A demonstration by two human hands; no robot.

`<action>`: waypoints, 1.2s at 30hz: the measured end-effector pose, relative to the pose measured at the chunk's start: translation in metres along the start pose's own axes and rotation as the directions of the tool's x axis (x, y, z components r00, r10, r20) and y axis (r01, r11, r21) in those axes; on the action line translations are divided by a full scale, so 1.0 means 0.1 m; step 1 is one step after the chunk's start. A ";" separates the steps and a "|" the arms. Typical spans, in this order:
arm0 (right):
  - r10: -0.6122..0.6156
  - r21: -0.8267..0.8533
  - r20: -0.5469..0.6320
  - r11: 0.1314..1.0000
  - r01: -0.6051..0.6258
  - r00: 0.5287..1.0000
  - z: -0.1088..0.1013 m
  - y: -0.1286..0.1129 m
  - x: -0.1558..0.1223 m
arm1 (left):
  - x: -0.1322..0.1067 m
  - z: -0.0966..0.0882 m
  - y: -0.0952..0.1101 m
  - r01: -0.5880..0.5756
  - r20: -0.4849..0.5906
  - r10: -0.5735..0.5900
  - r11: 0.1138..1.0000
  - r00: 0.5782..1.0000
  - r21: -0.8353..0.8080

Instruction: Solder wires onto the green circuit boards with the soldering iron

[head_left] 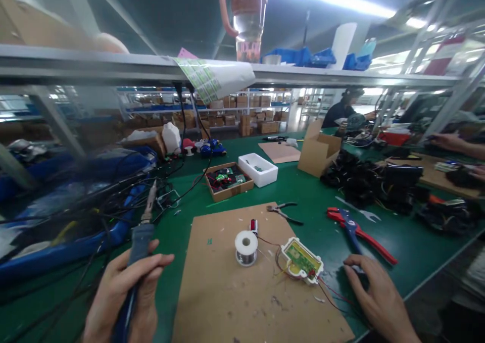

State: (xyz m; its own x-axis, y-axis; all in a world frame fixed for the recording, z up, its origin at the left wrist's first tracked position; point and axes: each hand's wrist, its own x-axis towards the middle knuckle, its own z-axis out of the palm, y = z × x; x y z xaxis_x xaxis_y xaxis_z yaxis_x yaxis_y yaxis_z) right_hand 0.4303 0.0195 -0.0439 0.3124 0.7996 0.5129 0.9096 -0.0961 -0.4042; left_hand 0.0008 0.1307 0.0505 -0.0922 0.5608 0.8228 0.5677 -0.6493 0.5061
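Observation:
My left hand is wrapped round the blue handle of a soldering iron, its metal tip pointing up and its index finger stretched out. My right hand is at the right, its fingers bent over the blue handle end of red-and-blue pliers; the palm hides part of the grip. Between the hands, a white spool of solder wire stands on a cardboard sheet. A green circuit board in a white plastic housing, with thin wires attached, lies on the sheet's right edge. Behind the spool is a small red-and-white part.
Small pliers and a wrench lie behind. Further back are a cardboard box of boards and a white foam tray. Cables and a blue bin crowd the left, black parts the right. A shelf crosses overhead.

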 end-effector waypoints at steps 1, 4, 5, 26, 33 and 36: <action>0.006 0.003 0.001 1.000 -0.006 1.000 0.00 -0.01 -0.01 | 0.06 0.13 0.03 -0.117 -0.018 0.118 0.992 0.993 0.042; 0.003 0.021 -0.010 1.000 -0.003 1.000 0.01 -0.04 0.00 | 0.11 0.47 0.01 -0.278 0.011 0.278 0.959 0.961 0.048; -0.006 0.034 -0.019 0.999 0.006 1.000 0.01 -0.06 0.02 | 0.09 0.56 -0.04 -0.281 0.026 0.280 0.959 0.960 0.035; -0.541 0.583 0.162 0.727 0.362 0.825 0.45 -1.16 1.37 | -0.24 0.91 -0.52 0.109 0.648 -0.234 0.968 0.725 0.227; -0.539 0.585 0.143 0.723 0.368 0.830 0.44 -1.06 1.24 | -0.14 0.97 -0.12 0.285 0.458 -0.261 0.958 0.850 0.018; -0.547 0.590 0.110 0.708 0.389 0.830 0.42 -1.08 1.24 | -0.12 1.07 0.28 0.345 0.506 -0.260 0.935 0.823 -0.081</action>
State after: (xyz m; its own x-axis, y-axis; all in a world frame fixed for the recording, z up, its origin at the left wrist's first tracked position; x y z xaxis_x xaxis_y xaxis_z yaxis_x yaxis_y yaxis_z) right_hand 0.3596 0.1537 0.0316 -0.2690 0.7813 0.5632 0.6036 0.5924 -0.5335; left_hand 0.1048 0.1610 0.0272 0.1903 0.8897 0.4150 0.4325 -0.4555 0.7781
